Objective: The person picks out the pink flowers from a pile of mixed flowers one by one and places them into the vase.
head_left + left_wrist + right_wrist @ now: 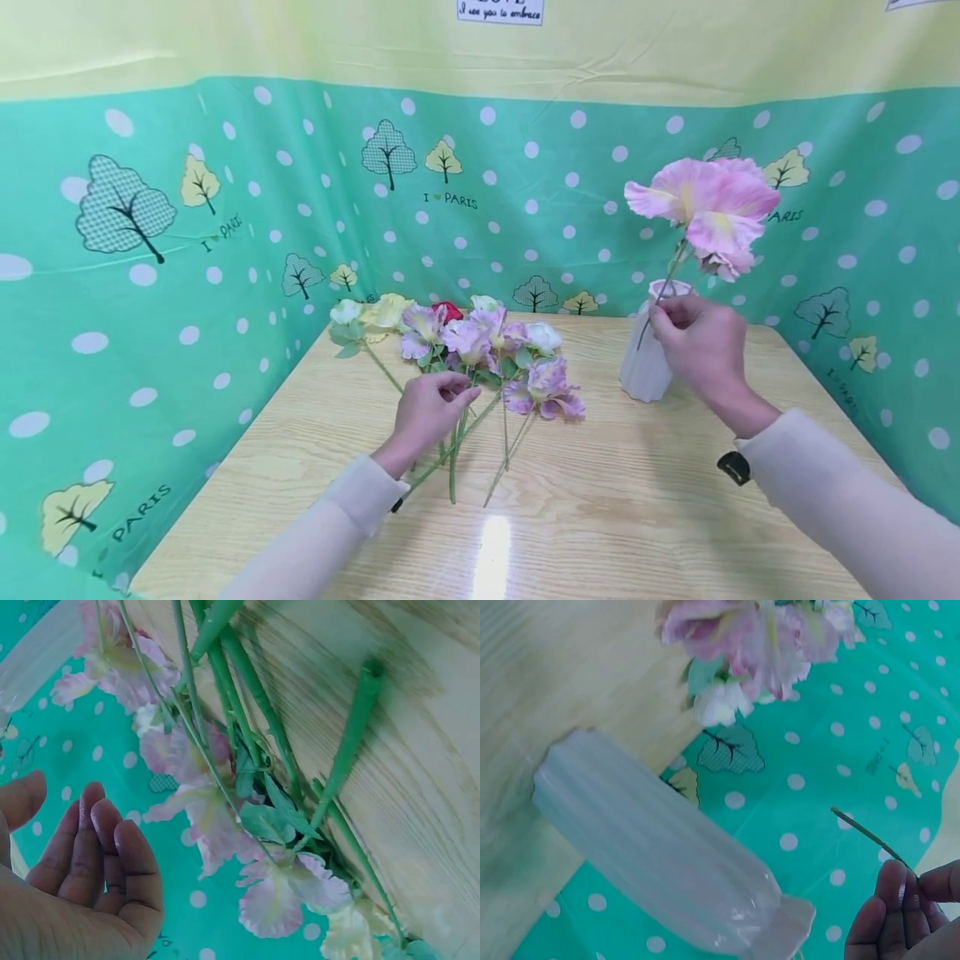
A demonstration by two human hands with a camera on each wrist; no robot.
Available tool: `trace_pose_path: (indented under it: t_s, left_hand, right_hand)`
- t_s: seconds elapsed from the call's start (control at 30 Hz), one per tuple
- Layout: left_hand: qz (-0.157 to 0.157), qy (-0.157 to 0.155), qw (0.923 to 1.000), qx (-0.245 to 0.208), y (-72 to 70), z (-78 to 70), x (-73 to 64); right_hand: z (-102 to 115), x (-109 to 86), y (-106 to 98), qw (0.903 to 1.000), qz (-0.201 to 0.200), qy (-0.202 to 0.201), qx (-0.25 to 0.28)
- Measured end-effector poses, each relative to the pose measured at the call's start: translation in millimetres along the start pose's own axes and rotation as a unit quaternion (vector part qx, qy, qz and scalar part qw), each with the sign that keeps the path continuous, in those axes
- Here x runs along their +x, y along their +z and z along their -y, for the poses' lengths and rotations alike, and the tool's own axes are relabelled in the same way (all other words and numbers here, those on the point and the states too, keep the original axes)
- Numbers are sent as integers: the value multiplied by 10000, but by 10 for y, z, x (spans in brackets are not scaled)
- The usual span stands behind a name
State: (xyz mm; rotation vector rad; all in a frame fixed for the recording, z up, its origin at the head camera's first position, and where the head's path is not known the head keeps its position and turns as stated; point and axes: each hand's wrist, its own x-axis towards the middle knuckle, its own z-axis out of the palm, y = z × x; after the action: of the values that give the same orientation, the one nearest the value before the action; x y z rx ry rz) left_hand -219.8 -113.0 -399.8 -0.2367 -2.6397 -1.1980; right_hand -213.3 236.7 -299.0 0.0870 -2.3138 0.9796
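Observation:
My right hand (701,346) pinches the thin stem (663,287) of a pink artificial flower (693,200) between thumb and fingertips. Its bloom stands high, and the stem's lower end (859,831) sticks out past the fingers. Just beside that hand is a white ribbed vase (643,367), upright on the table; a second pink bloom (726,262) shows low behind the held one. My left hand (435,408) hovers by the stems of a loose pile of flowers, fingers loosely bent. In the left wrist view nothing lies between the left thumb and fingers (135,862).
On the wooden table (600,517) lie several purple flowers (468,337), a yellow flower (386,312), a red one (447,312) and white ones (543,337), green stems toward me. A green dotted cloth (465,225) walls the back and sides.

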Motion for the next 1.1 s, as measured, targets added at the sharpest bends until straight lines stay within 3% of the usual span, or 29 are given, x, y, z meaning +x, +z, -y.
trace_pose_path:
  t_s: [0.17, 0.5, 1.1]
  left_hand:
    - [0, -18, 10000, 62, -36, 19, -14]
    - [-57, 167, 9997, 166, -92, 28, -19]
    - [113, 49, 9999, 109, -67, 39, -14]
  right_hand:
    - [22, 110, -113, 9994, 62, 312, -119]
    - [40, 307, -225, 9975, -186, 599, -333]
    - [-25, 523, -271, 9956, -334, 805, -353]
